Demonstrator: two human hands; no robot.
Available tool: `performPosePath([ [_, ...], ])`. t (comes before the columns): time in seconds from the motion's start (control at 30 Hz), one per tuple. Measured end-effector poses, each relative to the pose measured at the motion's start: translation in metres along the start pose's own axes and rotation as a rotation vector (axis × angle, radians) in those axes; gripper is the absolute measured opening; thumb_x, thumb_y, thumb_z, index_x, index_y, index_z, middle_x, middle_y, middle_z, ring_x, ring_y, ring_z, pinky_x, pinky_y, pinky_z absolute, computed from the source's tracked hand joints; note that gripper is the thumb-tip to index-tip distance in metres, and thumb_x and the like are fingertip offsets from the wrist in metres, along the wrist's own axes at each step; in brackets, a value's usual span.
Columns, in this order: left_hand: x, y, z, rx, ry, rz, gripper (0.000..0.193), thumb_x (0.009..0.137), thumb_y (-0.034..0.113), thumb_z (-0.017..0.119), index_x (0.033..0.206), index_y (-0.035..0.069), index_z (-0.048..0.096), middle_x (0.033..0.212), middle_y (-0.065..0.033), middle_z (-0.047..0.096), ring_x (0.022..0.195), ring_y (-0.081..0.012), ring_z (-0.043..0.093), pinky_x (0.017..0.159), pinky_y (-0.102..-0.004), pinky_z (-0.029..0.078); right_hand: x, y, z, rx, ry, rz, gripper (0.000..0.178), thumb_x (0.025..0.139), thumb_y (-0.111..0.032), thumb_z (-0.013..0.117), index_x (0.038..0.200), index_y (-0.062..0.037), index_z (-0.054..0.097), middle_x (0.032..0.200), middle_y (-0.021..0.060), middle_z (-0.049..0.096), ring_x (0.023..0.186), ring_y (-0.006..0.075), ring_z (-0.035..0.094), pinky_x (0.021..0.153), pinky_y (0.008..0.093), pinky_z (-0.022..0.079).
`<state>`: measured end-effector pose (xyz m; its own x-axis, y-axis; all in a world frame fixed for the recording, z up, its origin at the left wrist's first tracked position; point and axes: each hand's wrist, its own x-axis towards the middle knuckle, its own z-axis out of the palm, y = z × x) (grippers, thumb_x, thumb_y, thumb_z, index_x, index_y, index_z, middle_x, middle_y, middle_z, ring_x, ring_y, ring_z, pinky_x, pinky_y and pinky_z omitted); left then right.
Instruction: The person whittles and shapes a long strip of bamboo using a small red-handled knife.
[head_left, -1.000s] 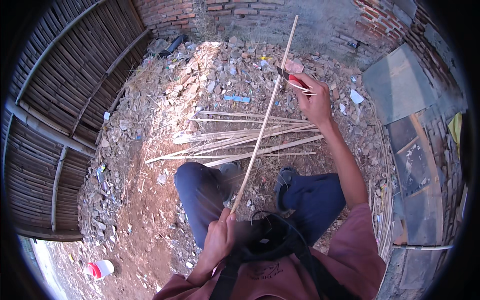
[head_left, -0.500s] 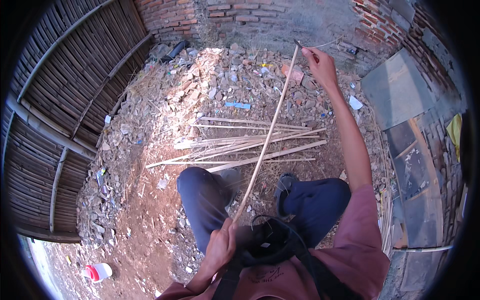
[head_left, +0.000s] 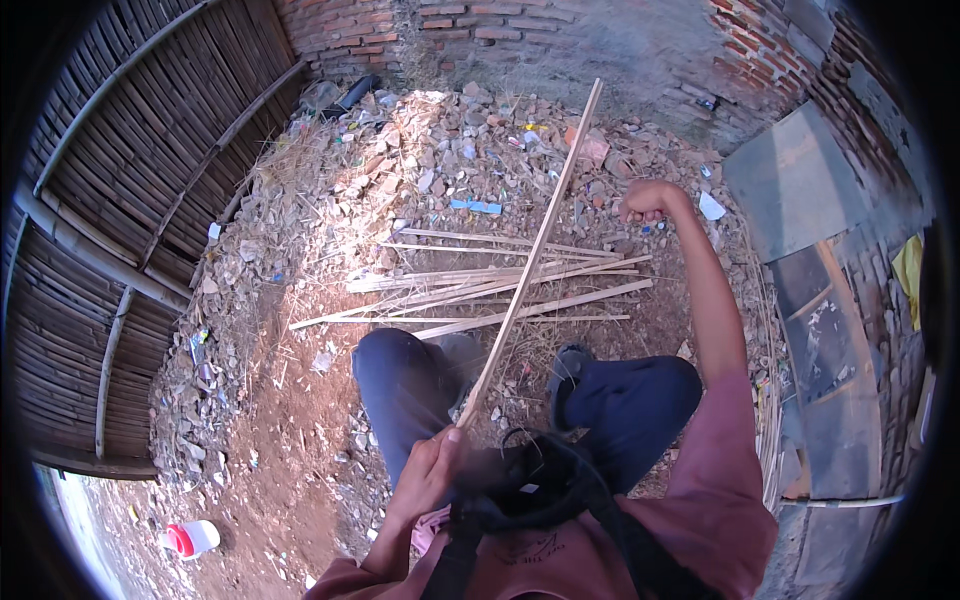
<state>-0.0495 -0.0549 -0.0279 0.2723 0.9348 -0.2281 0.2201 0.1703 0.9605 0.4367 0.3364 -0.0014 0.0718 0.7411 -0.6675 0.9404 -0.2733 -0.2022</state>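
My left hand (head_left: 428,474) is closed around the lower end of a long pale bamboo strip (head_left: 535,253). That strip slants up and away to the right, its far end near the foot of the wall. Apart from it, on the right, my right hand (head_left: 652,200) is held curled with the fingers tucked in. Whatever those fingers hold is hidden. Below the raised strip, several more bamboo strips (head_left: 600,294) lie crossed on the ground in front of my knees.
Stony rubble (head_left: 450,150) and litter cover the ground up to a brick wall (head_left: 490,25). A bamboo-slat wall (head_left: 120,150) stands left, with a red-and-white container (head_left: 195,539) at the lower left. Grey panels (head_left: 800,180) lean on the right.
My right hand has come back from the strip's far end, where it held a dark blade against it. A thin curl there is gone. My left hand still grips the strip.
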Motion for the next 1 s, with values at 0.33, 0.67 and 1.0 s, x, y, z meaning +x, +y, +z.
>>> performPosePath([
  [0.33, 0.020, 0.025, 0.007, -0.217, 0.005, -0.009, 0.032, 0.116, 0.032, 0.045, 0.107, 0.004, 0.059, 0.066, 0.0031, 0.050, 0.053, -0.0043, 0.042, 0.048, -0.0235, 0.032, -0.123, -0.041, 0.098, 0.326, 0.690, -0.668, 0.034, 0.108, -0.032, 0.061, 0.115, 0.0006, 0.066, 0.102, 0.0132, 0.072, 0.085, 0.0246, 0.066, 0.078, 0.0383, 0.050],
  [0.67, 0.034, 0.042, 0.021, -0.208, 0.080, 0.068, 0.019, 0.112, 0.021, 0.055, 0.108, 0.003, 0.057, 0.071, 0.0073, 0.050, 0.059, -0.0005, 0.042, 0.052, -0.0216, 0.032, -0.236, -0.114, 0.191, 0.365, 0.790, -1.057, 0.027, 0.102, -0.022, 0.072, 0.119, -0.0019, 0.066, 0.093, 0.0122, 0.075, 0.080, 0.0223, 0.076, 0.067, 0.0358, 0.056],
  [1.0, 0.040, 0.059, 0.026, -0.090, 0.136, 0.110, 0.017, 0.110, 0.021, 0.062, 0.107, 0.004, 0.061, 0.071, 0.0093, 0.054, 0.061, 0.0004, 0.043, 0.054, -0.0218, 0.032, -0.242, -0.125, 0.221, 0.170, 0.820, -1.164, 0.030, 0.096, -0.034, 0.077, 0.110, -0.0089, 0.069, 0.092, 0.0071, 0.075, 0.072, 0.0260, 0.075, 0.058, 0.0378, 0.056],
])
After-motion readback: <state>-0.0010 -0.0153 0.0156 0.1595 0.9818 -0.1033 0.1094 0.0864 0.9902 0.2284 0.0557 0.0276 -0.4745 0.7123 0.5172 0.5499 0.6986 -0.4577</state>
